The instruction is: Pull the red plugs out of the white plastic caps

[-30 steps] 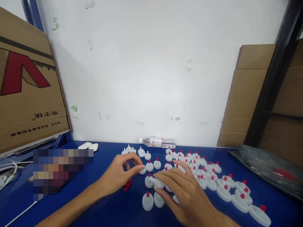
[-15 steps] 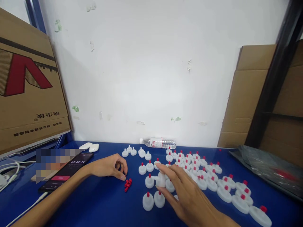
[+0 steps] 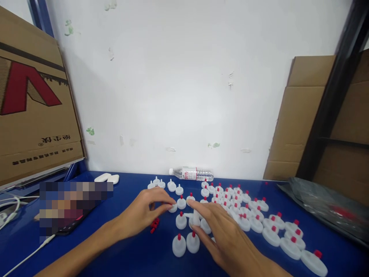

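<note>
My right hand (image 3: 223, 225) pinches a white plastic nozzle cap (image 3: 196, 218) between thumb and fingers, tilted so that its bare spout points left. My left hand (image 3: 148, 207) has thumb and forefinger pressed together, left of that spout and apart from it. Whatever is between these fingertips is too small to make out. Below the left hand lies a small pile of red tips (image 3: 155, 226), partly covered by it. Around my right hand stand several white nozzle caps with red tips (image 3: 179, 246). A few without tips (image 3: 179, 189) stand farther back.
A clear plastic bottle (image 3: 191, 174) lies along the wall. At left are a phone (image 3: 69, 229) with a white cable and a white earphone case (image 3: 113, 179). Rows of red-tipped caps (image 3: 271, 235) spread rightward toward a grey plastic bag (image 3: 325, 207). A cardboard box (image 3: 37, 130) stands left.
My left hand has moved right, from beside the red tip pile toward the spout, and its fingers have closed into a pinch. My right hand keeps its hold on the nozzle cap.
</note>
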A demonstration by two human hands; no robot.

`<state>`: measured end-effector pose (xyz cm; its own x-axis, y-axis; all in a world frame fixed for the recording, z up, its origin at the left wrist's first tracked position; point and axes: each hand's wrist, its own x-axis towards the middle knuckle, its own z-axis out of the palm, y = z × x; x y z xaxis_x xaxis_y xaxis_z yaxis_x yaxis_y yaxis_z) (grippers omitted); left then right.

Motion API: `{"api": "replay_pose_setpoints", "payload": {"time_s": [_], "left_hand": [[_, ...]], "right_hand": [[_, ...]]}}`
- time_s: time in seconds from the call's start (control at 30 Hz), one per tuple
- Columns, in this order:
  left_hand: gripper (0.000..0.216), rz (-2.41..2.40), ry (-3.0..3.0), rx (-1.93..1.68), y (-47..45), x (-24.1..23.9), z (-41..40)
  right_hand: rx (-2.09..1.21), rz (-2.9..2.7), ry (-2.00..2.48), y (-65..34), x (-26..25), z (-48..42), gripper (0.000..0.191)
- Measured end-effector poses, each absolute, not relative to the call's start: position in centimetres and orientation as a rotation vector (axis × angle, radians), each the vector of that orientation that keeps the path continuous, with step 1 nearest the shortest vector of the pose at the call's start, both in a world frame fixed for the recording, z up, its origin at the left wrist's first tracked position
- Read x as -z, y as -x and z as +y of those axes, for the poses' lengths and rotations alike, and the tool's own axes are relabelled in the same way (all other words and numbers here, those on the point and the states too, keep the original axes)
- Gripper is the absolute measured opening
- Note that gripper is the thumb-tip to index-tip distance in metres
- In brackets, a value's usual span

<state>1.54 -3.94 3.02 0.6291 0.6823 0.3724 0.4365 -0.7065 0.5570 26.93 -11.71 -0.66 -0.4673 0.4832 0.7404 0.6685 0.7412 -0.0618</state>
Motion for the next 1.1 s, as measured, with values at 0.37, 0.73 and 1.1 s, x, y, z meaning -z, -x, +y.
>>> {"api": "replay_pose_setpoints", "payload": {"time_s": [0.37,0.73,1.1], "left_hand": [[0.020,0.568,-2.566,-0.953,-3.1,-0.7,-6.1],[0.023,0.493,-2.766,-0.993,-3.5,-0.2,-7.6],[0.022,0.773,-2.304,-1.247,-3.8,-1.7,-7.5]], "right_hand": [[0.322,-2.171,0.713,-26.6,0.3,-11.9,0.043],[0.308,-2.086,0.569,-25.9,0.7,-12.2,0.036],[0.412,-2.055,0.695,-25.7,-0.1,-12.2,0.045]]}}
